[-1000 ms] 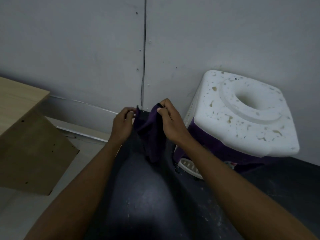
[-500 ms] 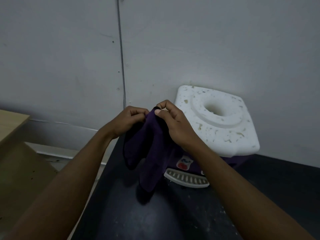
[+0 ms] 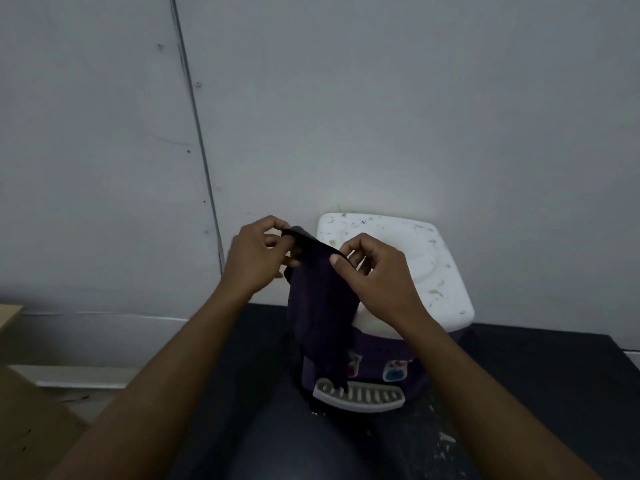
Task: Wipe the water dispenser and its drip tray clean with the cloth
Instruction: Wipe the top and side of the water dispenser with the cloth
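Cloth preparation, ahead of the first wipe. The left hand (image 3: pixel 254 263) and right hand (image 3: pixel 379 284) each pinch the top edge of the dark purple cloth (image 3: pixel 322 306), each grip closed on fabric. The cloth hangs before the water dispenser (image 3: pixel 434 268), which stands on the dark bench (image 3: pixel 526 393) against the wall (image 3: pixel 381 98), its white top speckled with debris. The drip tray (image 3: pixel 367 398) juts out below, partly hidden by the cloth's lower end. Next, probably: gather the cloth into one hand and press it onto the top. A wooden unit (image 3: pixel 24 420) stands well apart, obstructing nothing.
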